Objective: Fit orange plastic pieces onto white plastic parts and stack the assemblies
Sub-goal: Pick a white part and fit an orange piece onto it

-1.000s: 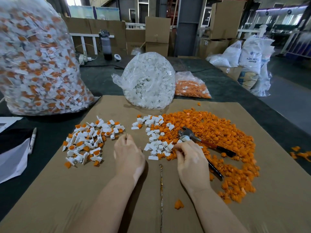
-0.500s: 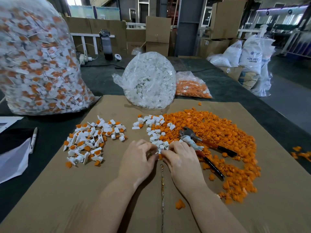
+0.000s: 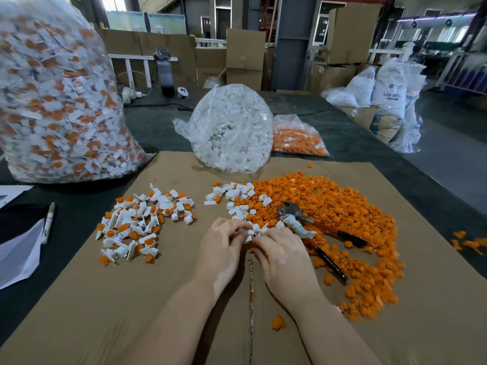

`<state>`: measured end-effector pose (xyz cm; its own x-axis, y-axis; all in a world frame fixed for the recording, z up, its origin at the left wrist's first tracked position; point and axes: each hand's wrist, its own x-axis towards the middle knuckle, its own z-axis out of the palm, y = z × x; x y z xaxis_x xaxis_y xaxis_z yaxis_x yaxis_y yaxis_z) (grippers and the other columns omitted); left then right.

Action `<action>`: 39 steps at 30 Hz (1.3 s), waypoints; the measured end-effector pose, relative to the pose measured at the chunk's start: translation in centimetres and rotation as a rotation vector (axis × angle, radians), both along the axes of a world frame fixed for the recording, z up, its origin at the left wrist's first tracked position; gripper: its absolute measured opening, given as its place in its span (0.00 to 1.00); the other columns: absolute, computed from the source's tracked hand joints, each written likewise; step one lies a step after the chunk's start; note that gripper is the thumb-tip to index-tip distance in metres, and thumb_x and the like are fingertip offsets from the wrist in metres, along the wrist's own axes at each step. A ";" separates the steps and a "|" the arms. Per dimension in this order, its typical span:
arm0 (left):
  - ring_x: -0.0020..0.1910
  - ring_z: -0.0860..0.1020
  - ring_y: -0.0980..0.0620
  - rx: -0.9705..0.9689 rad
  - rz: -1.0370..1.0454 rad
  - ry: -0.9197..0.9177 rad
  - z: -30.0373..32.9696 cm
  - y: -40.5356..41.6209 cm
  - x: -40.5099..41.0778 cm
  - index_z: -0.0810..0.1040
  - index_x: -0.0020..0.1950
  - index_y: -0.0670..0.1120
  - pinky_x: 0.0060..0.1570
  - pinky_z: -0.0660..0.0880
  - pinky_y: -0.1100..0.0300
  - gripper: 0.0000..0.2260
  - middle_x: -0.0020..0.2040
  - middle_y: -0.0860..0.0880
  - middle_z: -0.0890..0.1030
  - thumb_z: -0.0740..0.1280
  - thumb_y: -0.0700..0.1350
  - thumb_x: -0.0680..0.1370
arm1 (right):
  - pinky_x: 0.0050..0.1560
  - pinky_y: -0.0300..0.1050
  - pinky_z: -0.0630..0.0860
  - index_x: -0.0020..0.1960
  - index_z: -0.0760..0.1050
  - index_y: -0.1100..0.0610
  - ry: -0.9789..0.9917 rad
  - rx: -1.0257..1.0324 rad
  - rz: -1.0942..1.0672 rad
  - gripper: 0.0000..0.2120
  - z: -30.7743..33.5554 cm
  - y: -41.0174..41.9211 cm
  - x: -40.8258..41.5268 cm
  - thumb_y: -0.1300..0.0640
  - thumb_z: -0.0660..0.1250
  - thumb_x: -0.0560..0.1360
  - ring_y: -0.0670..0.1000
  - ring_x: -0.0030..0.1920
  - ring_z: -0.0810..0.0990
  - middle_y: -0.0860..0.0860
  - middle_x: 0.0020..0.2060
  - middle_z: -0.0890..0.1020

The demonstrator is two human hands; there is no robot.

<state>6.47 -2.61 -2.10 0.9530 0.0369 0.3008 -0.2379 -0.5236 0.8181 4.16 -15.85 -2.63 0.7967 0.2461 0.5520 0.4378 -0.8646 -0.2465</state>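
Both hands meet at the middle of the brown cardboard sheet (image 3: 395, 325). The left hand (image 3: 224, 248) and right hand (image 3: 283, 255) curl their fingers together around a small white plastic part (image 3: 253, 231), pinching it between them. The loose heap of orange plastic pieces (image 3: 342, 214) spreads toward the sheet's right edge, finished orange-and-white assemblies (image 3: 142, 222) toward its left.
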 end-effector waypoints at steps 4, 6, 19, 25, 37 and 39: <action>0.43 0.75 0.61 -0.097 0.005 0.038 0.2 0.2 -0.2 0.79 0.47 0.54 0.41 0.67 0.79 0.07 0.47 0.55 0.74 0.71 0.41 0.73 | 0.36 0.50 0.76 0.41 0.81 0.57 -0.021 -0.024 0.002 0.06 -0.2 -0.1 0.2 0.61 0.76 0.66 0.54 0.38 0.77 0.51 0.36 0.78; 0.44 0.75 0.58 -0.131 0.015 0.062 0.2 0.5 -0.3 0.79 0.48 0.53 0.41 0.68 0.78 0.10 0.47 0.54 0.72 0.73 0.41 0.71 | 0.35 0.50 0.75 0.40 0.81 0.57 -0.040 -0.016 0.000 0.05 -0.2 0.0 0.3 0.62 0.76 0.67 0.55 0.37 0.77 0.52 0.35 0.78; 0.45 0.81 0.51 -0.267 0.028 0.202 0.5 -1.8 -0.6 0.82 0.51 0.44 0.54 0.76 0.51 0.06 0.42 0.49 0.83 0.68 0.42 0.76 | 0.39 0.35 0.76 0.43 0.80 0.58 0.059 0.606 0.004 0.04 0.2 -0.8 0.0 0.66 0.69 0.73 0.42 0.38 0.80 0.43 0.35 0.80; 0.38 0.82 0.51 -0.425 -0.038 0.244 0.8 -1.4 -1.2 0.81 0.45 0.44 0.41 0.79 0.63 0.04 0.42 0.42 0.83 0.67 0.38 0.76 | 0.41 0.44 0.76 0.41 0.79 0.57 0.092 0.538 -0.041 0.02 0.0 -0.8 0.2 0.62 0.70 0.73 0.46 0.40 0.77 0.46 0.36 0.79; 0.39 0.82 0.48 -0.396 -0.056 0.218 0.5 -1.3 -1.4 0.81 0.44 0.43 0.41 0.79 0.62 0.04 0.39 0.44 0.83 0.67 0.36 0.75 | 0.30 0.39 0.68 0.32 0.71 0.58 -0.033 0.284 -0.109 0.13 -0.3 -0.3 0.2 0.65 0.75 0.67 0.47 0.30 0.71 0.48 0.27 0.73; 0.38 0.80 0.54 -0.291 -0.059 0.178 0.4 -1.3 -1.5 0.81 0.45 0.44 0.39 0.76 0.67 0.04 0.38 0.46 0.82 0.67 0.38 0.76 | 0.29 0.39 0.68 0.31 0.71 0.58 -0.043 0.265 -0.101 0.13 -0.3 -0.3 0.1 0.66 0.75 0.65 0.48 0.29 0.71 0.49 0.27 0.73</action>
<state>4.97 -3.94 -1.72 0.9927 0.0395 0.1141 -0.1007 -0.2517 0.9626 4.31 -16.19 -2.97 0.7840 0.0093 0.6207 0.3679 -0.8123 -0.4526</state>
